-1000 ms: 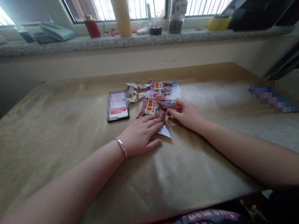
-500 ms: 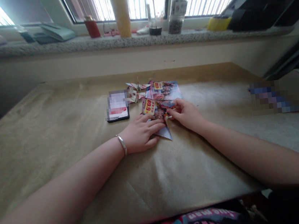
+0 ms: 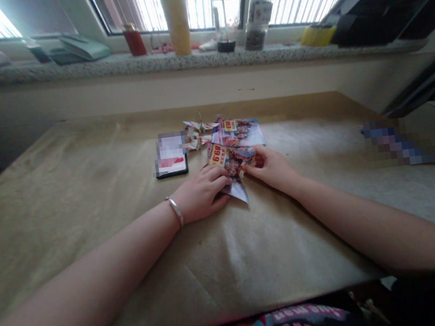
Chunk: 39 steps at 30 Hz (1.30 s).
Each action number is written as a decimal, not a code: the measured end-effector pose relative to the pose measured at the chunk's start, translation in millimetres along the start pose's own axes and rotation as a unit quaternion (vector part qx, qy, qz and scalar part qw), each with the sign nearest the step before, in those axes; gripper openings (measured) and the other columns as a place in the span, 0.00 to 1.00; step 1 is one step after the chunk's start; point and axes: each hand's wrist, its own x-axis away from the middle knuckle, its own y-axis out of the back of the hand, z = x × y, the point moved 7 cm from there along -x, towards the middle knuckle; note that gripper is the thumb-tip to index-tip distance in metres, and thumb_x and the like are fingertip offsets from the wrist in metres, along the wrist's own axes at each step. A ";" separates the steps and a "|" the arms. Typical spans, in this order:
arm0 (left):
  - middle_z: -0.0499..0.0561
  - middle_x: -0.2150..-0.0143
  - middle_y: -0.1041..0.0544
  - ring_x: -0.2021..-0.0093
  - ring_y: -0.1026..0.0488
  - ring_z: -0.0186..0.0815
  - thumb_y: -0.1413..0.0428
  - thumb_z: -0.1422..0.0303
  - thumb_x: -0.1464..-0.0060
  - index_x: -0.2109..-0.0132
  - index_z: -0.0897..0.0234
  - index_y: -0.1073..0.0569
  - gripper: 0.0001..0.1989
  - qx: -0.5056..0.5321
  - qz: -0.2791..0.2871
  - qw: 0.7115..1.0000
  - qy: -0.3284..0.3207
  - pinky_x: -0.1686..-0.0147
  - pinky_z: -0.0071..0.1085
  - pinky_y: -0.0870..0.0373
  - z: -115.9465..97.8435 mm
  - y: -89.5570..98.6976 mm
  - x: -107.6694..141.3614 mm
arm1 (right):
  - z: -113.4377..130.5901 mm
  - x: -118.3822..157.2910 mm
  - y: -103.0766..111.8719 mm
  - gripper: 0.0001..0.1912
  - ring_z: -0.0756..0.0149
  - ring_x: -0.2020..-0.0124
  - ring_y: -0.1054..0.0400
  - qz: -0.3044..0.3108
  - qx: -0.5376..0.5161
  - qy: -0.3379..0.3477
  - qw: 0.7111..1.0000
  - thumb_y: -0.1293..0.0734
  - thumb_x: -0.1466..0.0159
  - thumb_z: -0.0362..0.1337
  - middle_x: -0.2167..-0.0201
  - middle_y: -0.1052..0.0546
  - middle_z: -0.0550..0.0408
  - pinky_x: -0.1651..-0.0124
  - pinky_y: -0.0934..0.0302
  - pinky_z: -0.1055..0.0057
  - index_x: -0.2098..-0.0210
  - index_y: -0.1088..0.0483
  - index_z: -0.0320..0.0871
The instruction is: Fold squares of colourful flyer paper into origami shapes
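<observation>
A printed sheet of paper [image 3: 231,162], partly folded and showing "89.9" on a yellow patch, lies on the table between my hands. My left hand [image 3: 207,190], with a silver bangle at the wrist, has its fingers curled on the sheet's left edge. On the right, my right hand [image 3: 269,164] pinches the sheet's right side between thumb and fingers. Just beyond it lies another printed sheet [image 3: 243,130] with a similar picture. Folded paper cranes [image 3: 199,136] stand beside that sheet, near a phone [image 3: 171,155] whose screen is blurred out.
The table [image 3: 129,221] has a tan cover and reaches a wall below a stone windowsill [image 3: 102,66]. Along the sill stand a red container [image 3: 133,40], a yellow cylinder [image 3: 177,20] and clear containers [image 3: 255,26]. A blurred-out flat object [image 3: 395,144] lies at the far right.
My left fingers have drawn back to the left and curled, uncovering more of the folded sheet. My right hand keeps its pinch almost in the same place.
</observation>
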 end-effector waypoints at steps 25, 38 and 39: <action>0.62 0.38 0.38 0.35 0.43 0.51 0.41 0.56 0.51 0.31 0.65 0.60 0.49 -0.057 -0.138 0.989 0.022 0.35 0.51 0.50 10.4 15.3 5.9 | 47.5 24.2 1.7 0.05 0.67 0.71 0.31 -0.022 0.135 0.162 0.977 0.33 0.41 0.39 0.72 0.24 0.57 0.67 0.32 0.68 0.71 0.28 0.46; 0.55 0.50 0.24 0.50 0.29 0.45 0.45 0.55 0.48 0.32 0.64 0.52 0.42 -0.085 -0.134 0.985 0.066 0.42 0.44 0.44 4.4 25.1 4.1 | 51.7 26.0 -2.8 0.08 0.65 0.60 0.31 -0.023 -0.002 0.143 0.989 0.34 0.39 0.41 0.63 0.26 0.52 0.70 0.32 0.72 0.72 0.32 0.45; 0.54 0.51 0.24 0.51 0.28 0.45 0.45 0.56 0.48 0.32 0.64 0.52 0.41 -0.083 -0.135 0.985 0.066 0.42 0.44 0.44 4.7 25.5 4.1 | 50.7 25.6 -2.7 0.08 0.65 0.60 0.31 -0.022 -0.005 0.143 0.989 0.35 0.38 0.41 0.63 0.25 0.52 0.69 0.32 0.72 0.71 0.31 0.45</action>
